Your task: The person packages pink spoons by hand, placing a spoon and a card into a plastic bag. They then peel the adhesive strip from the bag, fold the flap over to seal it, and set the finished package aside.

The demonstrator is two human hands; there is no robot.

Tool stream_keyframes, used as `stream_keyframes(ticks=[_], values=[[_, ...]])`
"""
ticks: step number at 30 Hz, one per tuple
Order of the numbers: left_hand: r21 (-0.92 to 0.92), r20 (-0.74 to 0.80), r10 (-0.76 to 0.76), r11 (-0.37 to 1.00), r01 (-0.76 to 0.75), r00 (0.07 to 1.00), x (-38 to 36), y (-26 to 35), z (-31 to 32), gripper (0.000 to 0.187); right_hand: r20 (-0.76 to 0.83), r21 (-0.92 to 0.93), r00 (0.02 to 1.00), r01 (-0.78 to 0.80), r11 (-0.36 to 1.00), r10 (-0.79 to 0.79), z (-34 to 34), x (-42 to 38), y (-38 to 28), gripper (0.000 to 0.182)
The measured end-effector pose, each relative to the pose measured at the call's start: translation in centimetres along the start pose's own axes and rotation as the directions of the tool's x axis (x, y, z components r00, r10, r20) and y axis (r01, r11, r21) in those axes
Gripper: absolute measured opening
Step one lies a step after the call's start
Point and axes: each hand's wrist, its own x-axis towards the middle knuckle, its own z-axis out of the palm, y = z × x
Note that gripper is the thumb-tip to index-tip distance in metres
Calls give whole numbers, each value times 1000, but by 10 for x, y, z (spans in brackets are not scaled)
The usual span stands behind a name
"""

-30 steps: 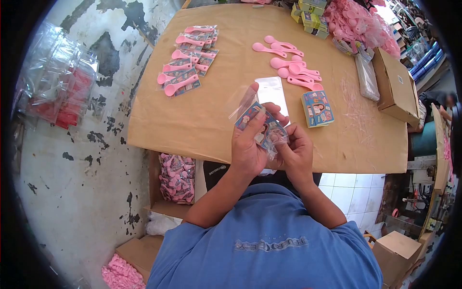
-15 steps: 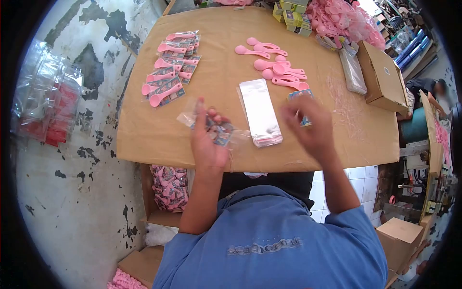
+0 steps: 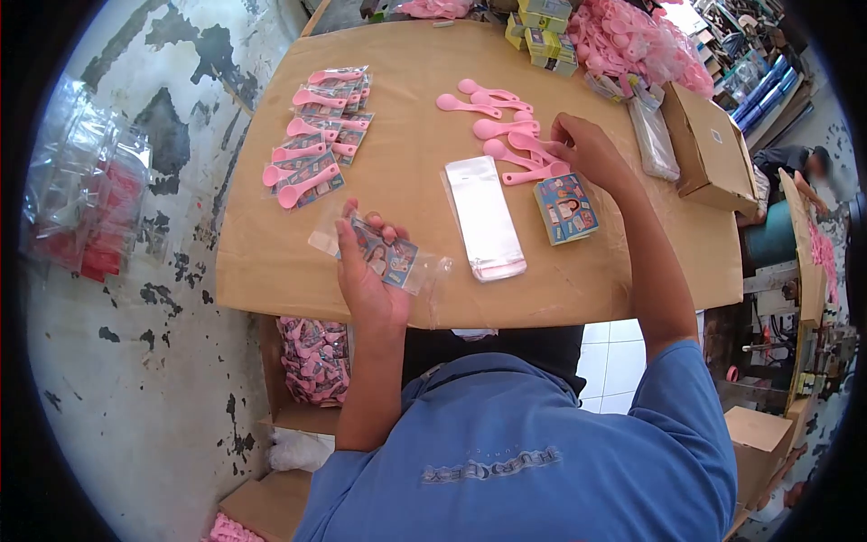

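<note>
My left hand (image 3: 375,271) is closed around a clear plastic bag (image 3: 433,275) with a blue printed card (image 3: 386,256) inside it. My right hand (image 3: 582,149) reaches into the loose pile of pink plastic spoons, its fingers pinched at the handle end of one pink spoon (image 3: 531,143); the fingertips are partly hidden. Just below that hand lies a stack of blue printed cards (image 3: 567,210). Between my hands is a stack of clear plastic bags (image 3: 486,217) with a pink-edged end toward me.
Bagged spoons with cards (image 3: 312,183) lie in overlapping rows at the table's left. At the back right are yellow card bundles (image 3: 551,45), a heap of pink spoons (image 3: 632,41) and a cardboard box (image 3: 709,149). Another person (image 3: 799,167) sits at far right.
My right hand has moved up from over the card stack to the spoons, uncovering the cards. My left hand, still holding the bagged card, has shifted slightly left.
</note>
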Motion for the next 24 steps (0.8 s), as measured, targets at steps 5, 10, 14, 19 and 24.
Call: stream_keyframes(ticks=[5, 10, 14, 19, 24], values=[[-13, -4, 109, 994, -109, 994, 9, -1, 17, 46, -209, 153, 974, -50, 987, 82, -19, -42, -60, 16], [-34, 60, 167, 986, -165, 984, 18, 1, 25, 48, 280, 665, 926, -378, 644, 255, -7, -116, -131, 16], [19, 107, 131, 991, -134, 986, 13, -10, 36, 47, 354, 817, 922, -387, 427, 158, 22, -138, -149, 20], [73, 142, -7, 997, -3, 990, 3, -28, 36, 50, 260, 932, 955, -287, 220, 144, 44, -138, -166, 25], [17, 133, -141, 990, 140, 981, -5, -31, 40, 50, 227, 933, 955, -269, 240, 190, 51, -135, -173, 26]])
